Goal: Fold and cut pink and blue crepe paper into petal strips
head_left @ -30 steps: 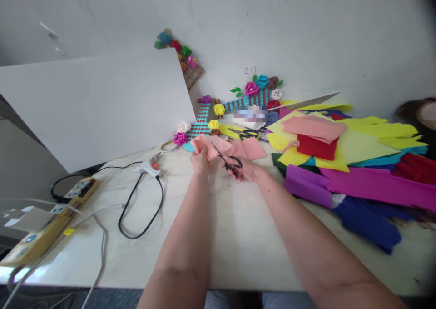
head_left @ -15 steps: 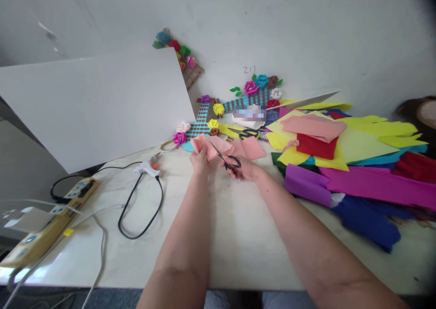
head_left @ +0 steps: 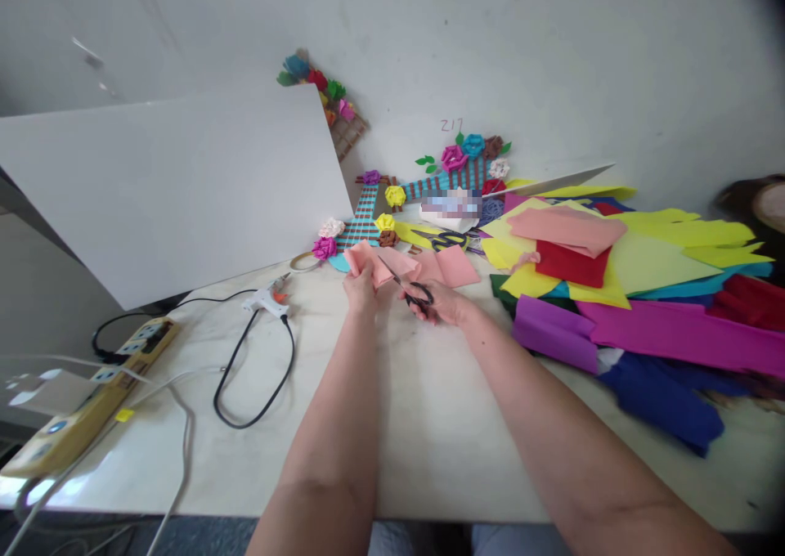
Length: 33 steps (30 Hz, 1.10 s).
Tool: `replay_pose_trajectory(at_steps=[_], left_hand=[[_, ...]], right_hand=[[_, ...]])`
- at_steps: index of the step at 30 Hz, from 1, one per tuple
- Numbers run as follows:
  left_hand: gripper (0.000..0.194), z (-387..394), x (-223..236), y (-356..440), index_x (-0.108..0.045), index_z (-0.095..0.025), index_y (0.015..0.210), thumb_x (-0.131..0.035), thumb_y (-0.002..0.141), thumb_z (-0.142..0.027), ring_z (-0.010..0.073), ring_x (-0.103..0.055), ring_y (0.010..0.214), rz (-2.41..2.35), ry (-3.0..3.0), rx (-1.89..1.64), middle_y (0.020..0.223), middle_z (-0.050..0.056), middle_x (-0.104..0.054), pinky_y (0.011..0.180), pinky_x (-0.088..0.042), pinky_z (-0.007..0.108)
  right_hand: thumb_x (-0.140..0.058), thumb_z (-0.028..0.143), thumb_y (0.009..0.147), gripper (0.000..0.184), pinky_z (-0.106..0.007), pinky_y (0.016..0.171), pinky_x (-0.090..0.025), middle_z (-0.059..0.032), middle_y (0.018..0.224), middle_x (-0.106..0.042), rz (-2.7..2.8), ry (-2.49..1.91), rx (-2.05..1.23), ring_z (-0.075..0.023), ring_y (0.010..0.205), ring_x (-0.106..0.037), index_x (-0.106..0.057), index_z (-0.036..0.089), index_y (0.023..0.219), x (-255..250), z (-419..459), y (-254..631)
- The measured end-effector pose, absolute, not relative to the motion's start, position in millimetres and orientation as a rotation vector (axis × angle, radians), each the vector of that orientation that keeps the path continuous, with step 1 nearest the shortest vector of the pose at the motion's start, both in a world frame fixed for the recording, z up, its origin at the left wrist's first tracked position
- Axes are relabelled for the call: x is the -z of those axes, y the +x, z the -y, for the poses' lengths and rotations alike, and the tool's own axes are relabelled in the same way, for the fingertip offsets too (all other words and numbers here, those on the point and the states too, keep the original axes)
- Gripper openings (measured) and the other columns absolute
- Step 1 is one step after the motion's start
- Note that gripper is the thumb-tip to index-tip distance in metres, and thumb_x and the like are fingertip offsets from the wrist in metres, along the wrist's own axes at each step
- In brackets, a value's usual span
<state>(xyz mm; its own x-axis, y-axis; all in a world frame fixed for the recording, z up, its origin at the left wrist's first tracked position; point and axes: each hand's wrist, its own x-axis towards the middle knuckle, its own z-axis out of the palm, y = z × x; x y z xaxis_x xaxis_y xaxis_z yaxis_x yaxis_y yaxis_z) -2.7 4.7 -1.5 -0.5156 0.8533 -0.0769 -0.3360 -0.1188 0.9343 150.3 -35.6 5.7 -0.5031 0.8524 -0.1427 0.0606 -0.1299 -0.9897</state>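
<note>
white glue gun [head_left: 267, 301], yellow power strip [head_left: 84, 423], large white board [head_left: 184, 200]

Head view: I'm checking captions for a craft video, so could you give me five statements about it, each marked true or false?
1. The right hand holds a pair of scissors. True.
2. The left hand holds a blue sheet. False: it holds a pink sheet.
3. The glue gun lies to the left of both hands. True.
4. The power strip lies to the right of both hands. False: it lies at the far left.
5. A second pair of scissors lies beyond the hands. True.
</note>
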Motion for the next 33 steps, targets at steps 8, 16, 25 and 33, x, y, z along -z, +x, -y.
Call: replay_pose_trajectory(at_steps=[8,16,25,33], left_hand=[[0.015,-3.2,-0.5,-1.7,-0.055,-0.013,0.07,-0.063,0.066,-0.026,0.0079,-0.044,0.043,-1.274,0.642,-1.754,0.047,-0.004,-0.042,0.043,-0.035,0.019],[0.017,-4.8,1.4,-0.3,-0.054,-0.014,0.069,-0.065,0.064,-0.026,0.007,-0.042,0.043,-1.282,0.651,-1.758,0.049,-0.005,-0.042,0.044,-0.035,0.019],[0.019,-8.1,6.2,-2.7,-0.054,-0.014,0.069,-0.065,0.063,-0.028,0.0071,-0.041,0.044,-1.259,0.674,-1.771,0.05,-0.005,-0.042,0.043,-0.033,0.02],[0.021,-8.1,6.1,-2.7,-0.052,-0.015,0.067,-0.065,0.062,-0.03,0.0058,-0.035,0.04,-1.287,0.659,-1.754,0.048,-0.006,-0.041,0.039,-0.027,0.019]], right_hand=[[-0.052,0.06,0.076,0.048,-0.016,0.027,-0.032,0.0024,0.055,-0.056,1.568,-0.971,-1.726,-0.0087,0.041,-0.053,-0.055,0.016,0.092,-6.6,35.5,151.3],[-0.054,0.064,0.072,0.053,-0.016,0.026,-0.032,0.0006,0.058,-0.058,1.535,-0.965,-1.727,-0.0106,0.042,-0.056,-0.056,0.015,0.092,-1.6,31.0,149.9],[-0.054,0.062,0.072,0.049,-0.016,0.025,-0.027,0.0042,0.052,-0.051,1.5,-0.969,-1.714,-0.0067,0.036,-0.047,-0.057,0.016,0.087,-2.8,31.8,148.7],[-0.054,0.063,0.072,0.049,-0.015,0.025,-0.025,0.0043,0.053,-0.051,1.506,-1.031,-1.672,-0.0056,0.036,-0.045,-0.057,0.016,0.086,-3.0,32.4,146.4]])
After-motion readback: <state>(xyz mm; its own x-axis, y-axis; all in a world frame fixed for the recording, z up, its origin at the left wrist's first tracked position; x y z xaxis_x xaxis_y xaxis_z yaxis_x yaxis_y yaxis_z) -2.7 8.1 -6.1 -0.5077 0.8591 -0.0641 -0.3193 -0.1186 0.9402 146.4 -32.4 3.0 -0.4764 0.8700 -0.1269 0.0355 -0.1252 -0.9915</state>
